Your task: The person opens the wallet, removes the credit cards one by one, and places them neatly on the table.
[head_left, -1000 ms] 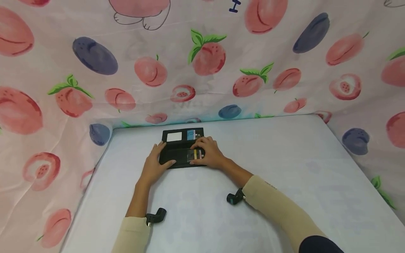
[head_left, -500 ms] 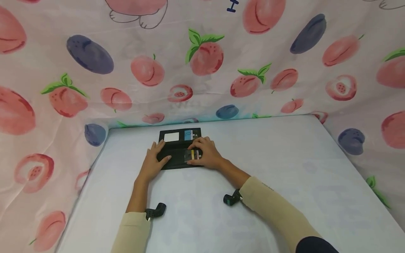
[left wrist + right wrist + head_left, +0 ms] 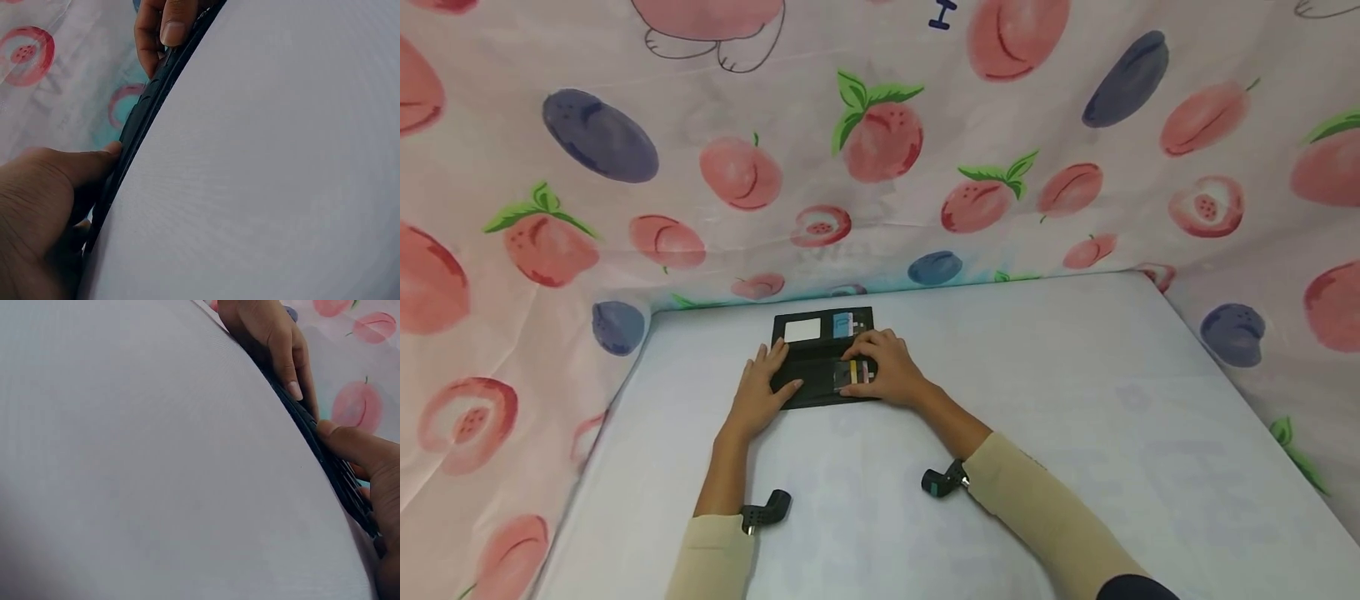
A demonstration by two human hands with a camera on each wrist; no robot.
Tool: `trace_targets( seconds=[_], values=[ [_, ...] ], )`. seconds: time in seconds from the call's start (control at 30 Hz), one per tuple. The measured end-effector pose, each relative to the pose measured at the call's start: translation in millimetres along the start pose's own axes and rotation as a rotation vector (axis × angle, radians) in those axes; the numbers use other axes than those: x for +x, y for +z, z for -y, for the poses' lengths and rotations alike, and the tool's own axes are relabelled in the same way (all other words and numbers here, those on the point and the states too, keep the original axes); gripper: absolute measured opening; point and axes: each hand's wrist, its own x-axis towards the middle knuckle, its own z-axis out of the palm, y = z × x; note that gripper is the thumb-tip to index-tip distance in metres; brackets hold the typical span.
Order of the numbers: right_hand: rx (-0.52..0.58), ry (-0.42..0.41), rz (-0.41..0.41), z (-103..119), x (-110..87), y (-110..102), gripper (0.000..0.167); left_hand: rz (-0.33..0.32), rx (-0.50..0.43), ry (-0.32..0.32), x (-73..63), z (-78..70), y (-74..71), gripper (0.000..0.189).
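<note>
An open black wallet (image 3: 808, 377) lies flat near the far edge of the table. Its upper half shows a white panel (image 3: 802, 330) and a blue card (image 3: 842, 324). In the lower half, at the right, sit cards with a yellow stripe (image 3: 853, 372). My left hand (image 3: 756, 397) rests along the wallet's left side, thumb and fingers spread. My right hand (image 3: 891, 369) curls over the right side, thumb below and fingertips above the striped cards, gripping them at their edges. Both wrist views show the wallet edge-on, with a thumb (image 3: 94, 164) at its near edge.
A white-covered table (image 3: 1000, 375) extends to both sides and toward me. Behind it and at its sides hangs a fruit-print cloth (image 3: 820, 167), close to the wallet's far edge. A small black camera (image 3: 767, 509) sits on each sleeve.
The head view has shifted slightly, so wallet and hands appear a little farther left and lower. Both hands keep nearly the same places on the wallet.
</note>
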Motion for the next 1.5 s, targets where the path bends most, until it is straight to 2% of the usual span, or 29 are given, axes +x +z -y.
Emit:
trace_targets(
  seconds=[0.27, 0.47, 0.67, 1.07, 1.5],
  values=[
    [0.01, 0.041, -0.011, 2, -1.1, 2, 0.047, 0.011, 0.026, 0.01, -1.1, -0.8, 0.1, 0.074],
    [0.026, 0.063, 0.013, 3, 1.1, 0, 0.046, 0.02, 0.044, -0.019, 1.1, -0.8, -0.8, 0.075],
    [0.055, 0.054, -0.009, 4, 1.3, -5, 0.045, 0.024, 0.036, -0.035, 3.5, -2.6, -2.5, 0.075],
    [0.111, 0.077, 0.016, 2, 0.4, -7, 0.046, 0.02, 0.051, -0.029, 1.8, -2.4, -2.6, 0.075],
    [0.179, 0.079, -0.004, 0, -0.7, -9, 0.045, 0.032, 0.043, -0.036, 2.7, -2.3, -3.4, 0.076]
  ],
)
